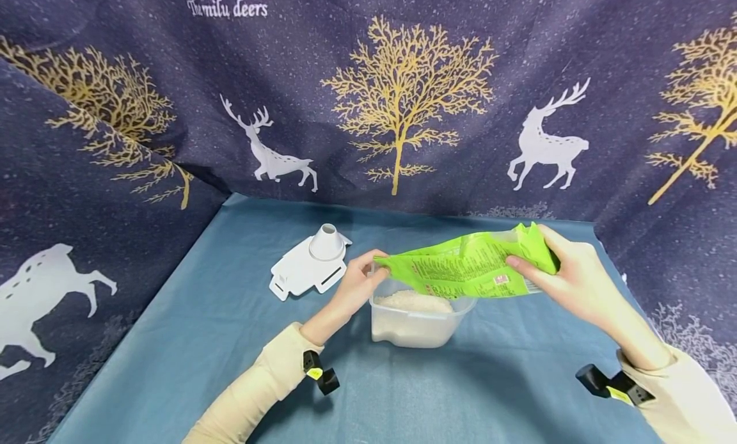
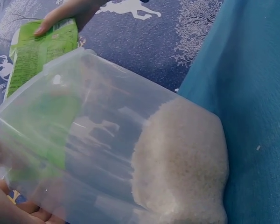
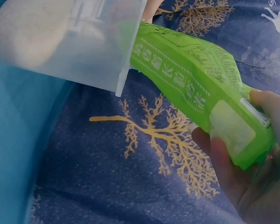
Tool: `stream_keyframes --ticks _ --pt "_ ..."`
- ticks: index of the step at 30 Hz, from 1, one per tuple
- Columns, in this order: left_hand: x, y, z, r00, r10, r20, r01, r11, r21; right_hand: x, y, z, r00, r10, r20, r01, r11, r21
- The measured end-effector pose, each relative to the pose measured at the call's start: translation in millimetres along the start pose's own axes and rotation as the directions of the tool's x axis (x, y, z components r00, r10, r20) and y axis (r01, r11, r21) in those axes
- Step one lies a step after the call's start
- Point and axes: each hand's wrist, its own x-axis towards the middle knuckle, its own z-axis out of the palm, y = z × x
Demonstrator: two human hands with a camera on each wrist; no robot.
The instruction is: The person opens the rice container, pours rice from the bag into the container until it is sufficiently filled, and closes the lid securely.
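A green rice bag slopes down to the left over a clear plastic container, its mouth at the container's opening. My right hand grips the raised closed end, fingers beneath it in the right wrist view. At the lower end my left hand pinches the bag's corner beside the container rim. White rice is heaped in the bottom of the container, seen through its wall. Through the plastic, the bag's lower part shows inside the opening in the left wrist view.
Behind the left hand lies a flat white plastic piece with slots. A white cone-shaped spout stands on it. Blue cloth covers the table, and a dark patterned curtain hangs along its back and sides.
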Motion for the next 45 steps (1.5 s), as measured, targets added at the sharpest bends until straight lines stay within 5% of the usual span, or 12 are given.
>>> stream_keyframes --ticks 7,14,28,45 --pt "-1.5 1.9 -0.2 1.000 -0.013 0.006 0.013 1.000 -0.006 3 -7 -3 0.999 -0.029 -0.027 0.027 0.998 -0.059" --pt "-15.5 31.7 -1.1 1.000 0.011 0.008 -0.011 1.000 0.018 5 -13 -7 0.996 -0.049 -0.068 0.046 0.998 -0.045" --pt "-13.8 28.8 -1.0 0.999 0.028 0.022 -0.028 0.999 -0.020 10 -14 -7 0.997 -0.007 -0.079 0.004 1.000 -0.030" --pt "-14.8 29.8 0.0 0.998 0.058 0.014 -0.058 0.998 -0.017 13 -8 -3 0.974 -0.140 -0.175 0.123 0.987 -0.106"
